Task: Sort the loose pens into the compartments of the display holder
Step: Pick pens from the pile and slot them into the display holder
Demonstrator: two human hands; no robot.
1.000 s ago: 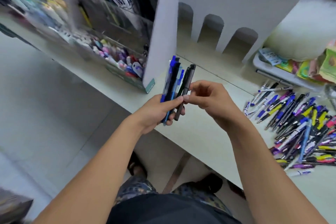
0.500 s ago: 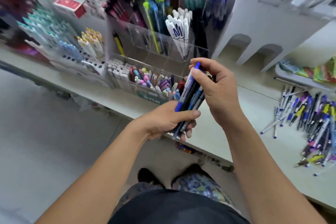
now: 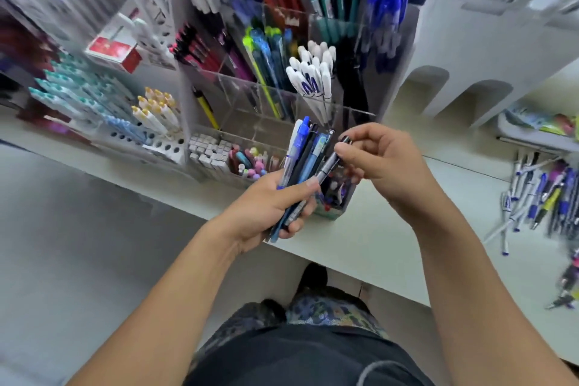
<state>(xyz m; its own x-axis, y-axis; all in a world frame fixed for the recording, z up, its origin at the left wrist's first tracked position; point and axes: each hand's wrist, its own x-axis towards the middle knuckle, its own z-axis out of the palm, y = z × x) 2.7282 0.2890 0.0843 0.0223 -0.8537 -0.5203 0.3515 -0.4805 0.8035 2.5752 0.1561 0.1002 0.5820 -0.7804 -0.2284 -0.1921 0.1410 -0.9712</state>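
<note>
Fingers [image 3: 297, 189] of the left hand [image 3: 266, 207] curl round a bunch of pens [image 3: 302, 160], upright over the counter [image 3: 360, 238] edge, just before the clear holder [image 3: 282, 97]. Right hand [image 3: 385, 160] pinches the top of a grey pen [image 3: 329, 166] at the bunch's right side, while loose pens [image 3: 539, 194] lie scattered well apart, far right.

Two hands in view: left hand [image 3: 272, 204], right hand [image 3: 380, 160]. Bundle of pens [image 3: 302, 160] in left hand: roughly six, exact count unclear. One dark pen [image 3: 329, 164] pinched in right hand. Loose pens [image 3: 539, 194] on surface [image 3: 360, 229] right of right hand: over a dozen, blurred. White-capped markers [image 3: 313, 72] beyond hands: about ten.
</note>
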